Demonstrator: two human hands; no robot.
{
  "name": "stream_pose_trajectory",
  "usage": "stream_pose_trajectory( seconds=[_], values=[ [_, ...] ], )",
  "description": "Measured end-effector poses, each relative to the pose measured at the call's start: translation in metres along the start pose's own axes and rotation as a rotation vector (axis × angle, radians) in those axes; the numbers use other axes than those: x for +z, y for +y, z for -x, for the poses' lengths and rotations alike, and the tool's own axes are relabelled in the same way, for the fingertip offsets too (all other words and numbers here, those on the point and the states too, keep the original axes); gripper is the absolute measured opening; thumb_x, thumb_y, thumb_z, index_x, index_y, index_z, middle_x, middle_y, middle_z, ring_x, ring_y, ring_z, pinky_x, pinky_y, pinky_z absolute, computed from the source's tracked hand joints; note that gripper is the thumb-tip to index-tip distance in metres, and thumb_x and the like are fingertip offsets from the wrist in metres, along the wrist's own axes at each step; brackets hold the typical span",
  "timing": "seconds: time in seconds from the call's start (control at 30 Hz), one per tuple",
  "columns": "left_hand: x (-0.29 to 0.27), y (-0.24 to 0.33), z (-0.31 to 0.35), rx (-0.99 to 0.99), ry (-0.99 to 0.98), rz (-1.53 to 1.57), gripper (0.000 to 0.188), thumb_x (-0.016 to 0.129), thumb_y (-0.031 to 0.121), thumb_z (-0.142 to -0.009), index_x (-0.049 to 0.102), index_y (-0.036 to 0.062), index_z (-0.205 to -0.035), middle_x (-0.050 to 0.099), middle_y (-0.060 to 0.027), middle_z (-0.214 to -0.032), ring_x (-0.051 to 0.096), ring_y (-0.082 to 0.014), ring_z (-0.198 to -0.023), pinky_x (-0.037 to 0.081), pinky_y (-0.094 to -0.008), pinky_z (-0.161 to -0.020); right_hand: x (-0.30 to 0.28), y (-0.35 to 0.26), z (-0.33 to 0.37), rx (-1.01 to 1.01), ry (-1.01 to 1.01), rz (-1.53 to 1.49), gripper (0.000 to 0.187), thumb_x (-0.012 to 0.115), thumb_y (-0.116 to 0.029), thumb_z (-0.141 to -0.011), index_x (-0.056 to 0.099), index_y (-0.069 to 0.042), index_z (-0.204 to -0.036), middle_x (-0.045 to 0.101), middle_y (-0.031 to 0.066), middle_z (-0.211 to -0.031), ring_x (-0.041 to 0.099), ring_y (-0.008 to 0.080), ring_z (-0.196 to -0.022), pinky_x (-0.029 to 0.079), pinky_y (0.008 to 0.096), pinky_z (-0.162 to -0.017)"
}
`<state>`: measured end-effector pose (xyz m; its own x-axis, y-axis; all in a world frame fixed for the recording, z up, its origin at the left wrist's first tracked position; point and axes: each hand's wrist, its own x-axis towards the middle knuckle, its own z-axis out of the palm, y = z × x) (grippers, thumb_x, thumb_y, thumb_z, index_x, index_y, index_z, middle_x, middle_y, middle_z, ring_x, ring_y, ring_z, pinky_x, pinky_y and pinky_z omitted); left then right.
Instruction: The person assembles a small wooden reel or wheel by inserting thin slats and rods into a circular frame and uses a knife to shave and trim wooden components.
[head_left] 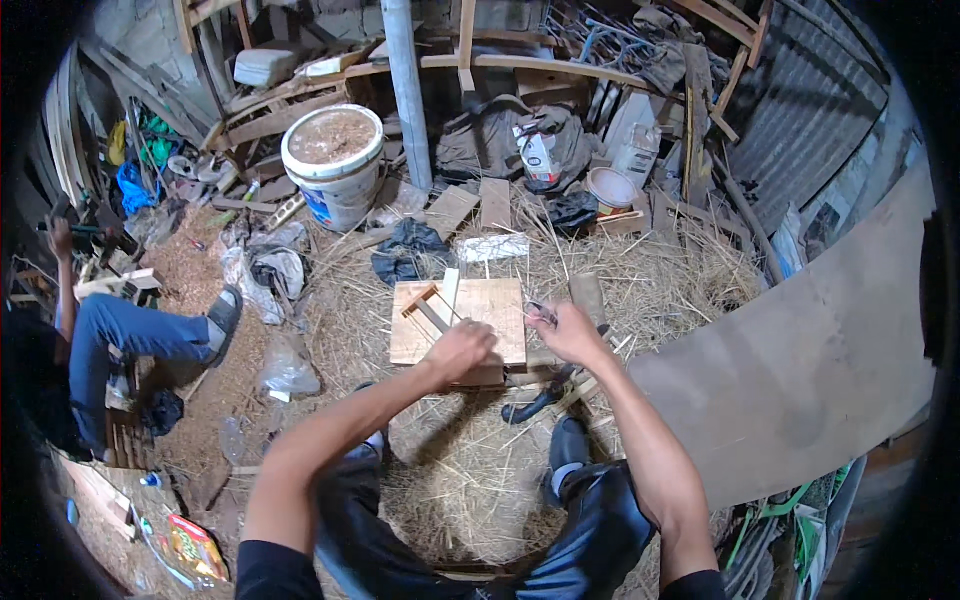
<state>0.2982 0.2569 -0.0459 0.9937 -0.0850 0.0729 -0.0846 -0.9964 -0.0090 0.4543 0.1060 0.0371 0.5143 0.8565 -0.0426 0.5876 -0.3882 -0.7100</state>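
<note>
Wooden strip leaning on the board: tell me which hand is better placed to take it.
Left, probably. The left hand rests on the wooden board just beside the wooden strip; the right hand sits farther right, fingers pinched around something small.

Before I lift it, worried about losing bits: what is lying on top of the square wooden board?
On the board lie a few short wooden sticks. The left hand rests on its near edge and covers whatever sits beneath it.

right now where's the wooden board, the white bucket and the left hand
wooden board (500, 318): head view, bare top right of middle
white bucket (340, 190): head view, front wall
left hand (458, 350): head view, back of the hand
</note>
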Motion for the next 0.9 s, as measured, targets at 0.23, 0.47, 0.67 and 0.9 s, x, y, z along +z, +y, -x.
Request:
stream_pose_trajectory(
  seconds=[0.23, 0.47, 0.67, 0.9],
  values=[
    [-0.134, 0.02, 0.017, -0.114, 0.444, 0.294, 0.027, 0.06, 0.019, -0.081, 0.059, 0.0051, -0.104, 0.063, -0.013, -0.093, 0.059, -0.0275, -0.087, 0.045, -0.0394, -0.079, -0.016, -0.025, 0.011, -0.059, -0.157, -0.205, 0.018, 0.065, -0.021, -0.081, 0.07, -0.004, -0.086, 0.067, 0.0072, -0.07, 0.061, 0.0114, -0.07, 0.047, 0.0299, -0.067],
    [-0.149, 0.048, 0.025, -0.216, 0.383, 0.628, 0.016, 0.06, 0.017, -0.084, 0.065, 0.0014, -0.087, 0.065, -0.0172, -0.079, 0.061, -0.0315, -0.064, 0.047, -0.0379, -0.058, -0.056, -0.032, 0.044, -0.11, -0.109, -0.27, 0.02, 0.062, -0.019, -0.085, 0.066, 0.001, -0.085, 0.067, 0.0038, -0.072, 0.058, 0.0105, -0.068, 0.045, 0.028, -0.067],
    [-0.18, 0.076, 0.033, -0.448, 0.434, 0.856, 0.02, 0.058, 0.017, -0.088, 0.065, -0.0002, -0.093, 0.065, -0.0104, -0.076, 0.055, -0.0126, -0.055, 0.045, -0.0296, -0.054, -0.084, 0.0, 0.073, -0.09, 0.378, -0.369, 0.022, 0.054, -0.022, -0.09, 0.059, -0.001, -0.09, 0.054, 0.0003, -0.068, 0.047, 0.0079, -0.059, 0.039, 0.0241, -0.055],
    [-0.214, 0.115, 0.028, -0.616, 0.319, 1.419, 0.021, 0.056, 0.015, -0.09, 0.06, 0.0047, -0.108, 0.058, 0.0018, -0.074, 0.045, -0.0032, -0.057, 0.034, -0.0184, -0.048, -0.076, -0.047, 0.096, -0.224, 0.072, -0.646, 0.024, 0.037, -0.021, -0.098, 0.053, -0.007, -0.11, 0.048, 0.001, -0.073, 0.041, 0.0078, -0.06, 0.04, 0.0231, -0.056]
  ],
)
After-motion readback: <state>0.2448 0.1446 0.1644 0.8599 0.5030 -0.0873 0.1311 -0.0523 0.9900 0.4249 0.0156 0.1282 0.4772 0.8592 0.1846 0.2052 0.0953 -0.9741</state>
